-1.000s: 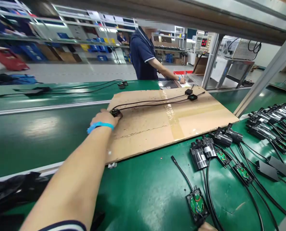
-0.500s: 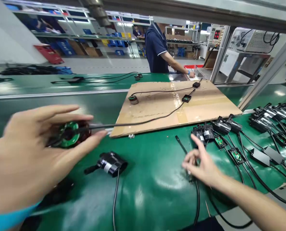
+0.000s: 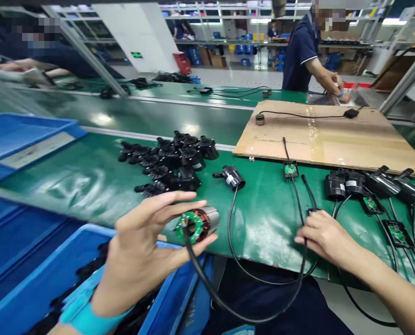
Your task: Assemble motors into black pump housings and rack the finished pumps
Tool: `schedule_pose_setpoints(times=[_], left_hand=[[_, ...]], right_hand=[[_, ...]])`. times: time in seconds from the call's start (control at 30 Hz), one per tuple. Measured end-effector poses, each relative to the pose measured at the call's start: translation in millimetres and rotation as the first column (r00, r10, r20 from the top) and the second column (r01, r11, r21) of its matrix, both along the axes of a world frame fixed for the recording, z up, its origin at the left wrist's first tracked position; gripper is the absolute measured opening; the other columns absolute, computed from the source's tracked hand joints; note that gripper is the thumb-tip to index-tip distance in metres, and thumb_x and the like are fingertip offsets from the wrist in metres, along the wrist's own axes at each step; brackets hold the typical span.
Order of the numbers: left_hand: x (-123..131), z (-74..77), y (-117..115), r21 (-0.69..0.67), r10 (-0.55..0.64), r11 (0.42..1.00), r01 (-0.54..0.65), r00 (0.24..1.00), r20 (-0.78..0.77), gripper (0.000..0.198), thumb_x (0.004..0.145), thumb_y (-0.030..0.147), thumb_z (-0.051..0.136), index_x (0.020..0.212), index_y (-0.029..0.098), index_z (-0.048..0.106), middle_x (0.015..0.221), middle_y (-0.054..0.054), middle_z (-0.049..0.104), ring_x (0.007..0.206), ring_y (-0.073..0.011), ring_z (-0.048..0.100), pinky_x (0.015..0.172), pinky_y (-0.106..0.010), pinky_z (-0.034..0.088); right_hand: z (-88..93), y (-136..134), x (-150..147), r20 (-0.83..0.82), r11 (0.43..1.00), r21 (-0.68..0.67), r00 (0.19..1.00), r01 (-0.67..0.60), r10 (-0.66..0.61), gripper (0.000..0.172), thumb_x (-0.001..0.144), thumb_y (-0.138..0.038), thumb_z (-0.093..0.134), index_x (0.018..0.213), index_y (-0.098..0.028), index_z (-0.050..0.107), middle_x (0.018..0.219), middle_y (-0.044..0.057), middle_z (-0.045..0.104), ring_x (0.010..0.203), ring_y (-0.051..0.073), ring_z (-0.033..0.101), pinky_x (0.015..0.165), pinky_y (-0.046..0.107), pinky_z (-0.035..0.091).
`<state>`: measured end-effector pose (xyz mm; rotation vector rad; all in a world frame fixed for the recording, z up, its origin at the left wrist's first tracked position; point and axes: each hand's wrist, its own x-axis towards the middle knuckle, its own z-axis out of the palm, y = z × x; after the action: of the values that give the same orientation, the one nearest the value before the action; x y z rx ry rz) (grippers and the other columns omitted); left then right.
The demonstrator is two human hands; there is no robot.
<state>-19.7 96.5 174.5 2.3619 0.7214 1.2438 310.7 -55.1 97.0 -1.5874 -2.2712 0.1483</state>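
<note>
My left hand [image 3: 147,242], wearing a blue wristband, grips a motor stator [image 3: 210,218] between thumb and fingers. The stator has a green ring-shaped circuit board and copper windings facing me. From it a thick black cable [image 3: 252,320] hangs in a loop and rises to a small open black box [image 3: 290,170] with a green board inside. My right hand [image 3: 328,237] is closed, its fingertips around that cable's rising part. Partly hidden behind its knuckles is another small black box [image 3: 313,211]. A black motor housing [image 3: 234,177] with its own cable lies on the green bench between my hands.
Several black housings [image 3: 193,158] cluster at the left; more housings [image 3: 382,181] and open boxes lie right. A cardboard sheet [image 3: 273,139] carries another stator and cable. Blue bins [image 3: 88,230] stand at lower left. A co-worker [image 3: 301,56] works across the bench.
The view has swung left. The stator in my left hand has come nearer the middle, and its box has left the cardboard for the green bench. My right hand's fingers have closed at the cable.
</note>
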Motion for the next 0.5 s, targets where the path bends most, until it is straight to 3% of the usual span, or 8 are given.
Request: schedule_pose_setpoints(times=[0.07, 0.13, 0.17, 0.27, 0.37, 0.43, 0.5], left_hand=[[-2.9, -9.1, -2.9, -0.022, -0.076, 0.997, 0.076, 0.997, -0.013, 0.092, 0.074, 0.023, 0.087, 0.149, 0.045, 0.04, 0.132, -0.005, 0.064, 0.094, -0.0247, 0.077, 0.08, -0.038, 0.071], [-3.3, -14.1, -7.5, -0.002, -0.145, 0.989, 0.145, 0.989, -0.041, 0.098, 0.076, 0.017, 0.085, 0.153, 0.047, 0.032, 0.146, -0.009, 0.054, 0.105, -0.0253, 0.075, 0.088, -0.042, 0.069], [-2.3, -15.4, -10.6, 0.004, -0.179, 0.984, 0.179, 0.983, -0.05, 0.099, 0.078, 0.014, 0.083, 0.154, 0.047, 0.029, 0.152, -0.01, 0.048, 0.111, -0.0261, 0.072, 0.091, -0.043, 0.068], [5.1, -16.7, -22.4, -0.009, -0.272, 0.962, 0.272, 0.961, -0.06, 0.1, 0.082, 0.011, 0.077, 0.158, 0.046, 0.022, 0.168, -0.009, 0.024, 0.131, -0.0291, 0.061, 0.093, -0.041, 0.067], [14.5, -20.2, -36.4, -0.045, -0.318, 0.948, 0.316, 0.945, -0.07, 0.101, 0.085, 0.009, 0.072, 0.16, 0.046, 0.015, 0.173, -0.007, 0.003, 0.141, -0.0313, 0.051, 0.094, -0.042, 0.066], [20.2, -26.3, -45.4, -0.057, -0.333, 0.943, 0.329, 0.94, -0.081, 0.103, 0.086, 0.01, 0.072, 0.161, 0.045, 0.011, 0.173, -0.01, -0.005, 0.145, -0.0331, 0.047, 0.099, -0.046, 0.063], [24.6, -34.5, -51.3, -0.05, -0.337, 0.942, 0.333, 0.937, -0.098, 0.106, 0.085, 0.011, 0.074, 0.161, 0.044, 0.007, 0.172, -0.012, -0.01, 0.147, -0.0339, 0.043, 0.105, -0.049, 0.058]], right_hand=[[8.4, -21.9, 5.1, -0.048, 0.974, -0.206, 0.995, -0.093, 0.085, 0.03, 0.094, -0.052, 0.068, 0.098, -0.023, 0.076, 0.075, 0.003, 0.061, 0.073, 0.019, 0.056, 0.072, 0.033, 0.041], [20.9, -27.1, 3.5, -0.144, 0.926, -0.35, 0.985, -0.139, 0.094, 0.049, 0.083, -0.061, 0.076, 0.118, -0.027, 0.072, 0.08, 0.002, 0.063, 0.076, 0.019, 0.06, 0.07, 0.031, 0.046], [26.8, -24.1, -1.8, -0.184, 0.926, -0.354, 0.981, -0.129, 0.066, 0.057, 0.082, -0.062, 0.076, 0.127, -0.028, 0.068, 0.083, 0.003, 0.064, 0.078, 0.019, 0.062, 0.07, 0.031, 0.049], [34.7, -1.2, -34.8, -0.298, 0.991, -0.119, 0.954, -0.058, 0.02, 0.066, 0.089, -0.061, 0.069, 0.143, -0.026, 0.055, 0.104, 0.008, 0.067, 0.093, 0.022, 0.065, 0.082, 0.035, 0.055], [26.8, 23.0, -77.5, -0.41, 0.982, 0.14, 0.895, -0.125, 0.173, 0.083, 0.089, -0.064, 0.067, 0.154, -0.022, 0.038, 0.134, 0.015, 0.06, 0.124, 0.026, 0.059, 0.104, 0.041, 0.052], [17.5, 30.7, -99.8, -0.473, 0.962, 0.211, 0.843, -0.173, 0.255, 0.084, 0.088, -0.063, 0.068, 0.154, -0.021, 0.037, 0.139, 0.015, 0.057, 0.131, 0.025, 0.056, 0.109, 0.039, 0.05], [7.4, 31.4, -112.0, -0.54, 0.964, 0.22, 0.804, -0.15, 0.248, 0.075, 0.089, -0.059, 0.071, 0.148, -0.023, 0.044, 0.135, 0.013, 0.06, 0.126, 0.024, 0.059, 0.106, 0.036, 0.052]])
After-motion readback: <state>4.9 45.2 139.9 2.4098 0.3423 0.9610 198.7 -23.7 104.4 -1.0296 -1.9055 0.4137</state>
